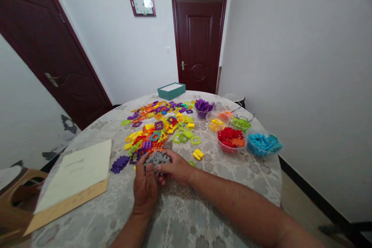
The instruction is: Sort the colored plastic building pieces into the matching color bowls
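Observation:
Both my hands rest near the middle of a round table (203, 209) covered with a pale lace cloth. My left hand (145, 188) and my right hand (176, 169) are closed together on a cluster of grey interlocking plastic pieces (157, 159). Just beyond them lies a spread of loose pieces (158, 126) in orange, yellow, purple and green. A dark purple piece (119, 164) sits left of my left hand, and a yellow piece (198, 154) lies right of my right hand.
Clear bowls stand at the right: red pieces (231, 138), blue pieces (264, 143), green pieces (240, 124), yellow and orange pieces (217, 120), purple pieces (203, 106). A teal box (171, 90) sits at the far edge. Paper and cardboard sheets (75, 176) lie at left. A wooden chair (14, 197) stands beside the table.

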`<control>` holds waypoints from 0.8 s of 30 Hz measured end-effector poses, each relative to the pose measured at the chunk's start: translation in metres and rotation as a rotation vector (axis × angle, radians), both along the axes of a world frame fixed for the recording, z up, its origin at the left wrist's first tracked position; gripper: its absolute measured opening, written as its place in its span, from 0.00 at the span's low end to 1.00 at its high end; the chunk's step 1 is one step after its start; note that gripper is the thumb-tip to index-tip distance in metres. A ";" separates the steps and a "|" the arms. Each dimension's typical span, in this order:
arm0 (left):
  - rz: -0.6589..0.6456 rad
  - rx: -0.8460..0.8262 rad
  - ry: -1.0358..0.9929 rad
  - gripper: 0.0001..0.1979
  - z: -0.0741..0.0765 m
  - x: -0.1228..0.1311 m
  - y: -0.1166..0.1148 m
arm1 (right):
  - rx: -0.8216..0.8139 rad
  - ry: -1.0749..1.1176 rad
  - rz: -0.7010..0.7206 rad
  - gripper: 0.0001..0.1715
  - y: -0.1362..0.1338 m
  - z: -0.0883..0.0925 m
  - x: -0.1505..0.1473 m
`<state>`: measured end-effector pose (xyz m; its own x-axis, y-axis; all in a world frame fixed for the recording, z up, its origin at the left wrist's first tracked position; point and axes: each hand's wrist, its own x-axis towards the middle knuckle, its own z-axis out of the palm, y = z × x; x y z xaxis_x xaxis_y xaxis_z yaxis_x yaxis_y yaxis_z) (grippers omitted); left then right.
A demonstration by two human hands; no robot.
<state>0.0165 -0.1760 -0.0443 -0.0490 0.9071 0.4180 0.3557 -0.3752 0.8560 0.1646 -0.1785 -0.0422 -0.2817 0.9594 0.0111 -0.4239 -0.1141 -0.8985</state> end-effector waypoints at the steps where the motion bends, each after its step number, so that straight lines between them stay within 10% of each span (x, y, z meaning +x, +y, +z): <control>1: -0.002 0.016 -0.025 0.24 0.000 -0.001 0.001 | -0.003 -0.007 -0.017 0.46 0.000 0.002 0.002; 6: -0.091 -0.087 -0.216 0.27 -0.002 -0.003 0.004 | -0.017 -0.046 -0.154 0.37 0.001 0.025 0.017; 12: -0.060 -0.101 -0.146 0.23 0.000 -0.004 0.003 | 0.131 -0.299 -0.318 0.27 -0.011 0.099 0.077; 18: -0.026 -0.119 -0.002 0.21 0.001 -0.004 0.002 | 0.216 -0.617 -0.801 0.22 0.015 0.160 0.207; 24: 0.035 -0.194 0.087 0.20 -0.001 -0.010 0.006 | -0.078 -1.067 -1.033 0.18 0.088 0.157 0.336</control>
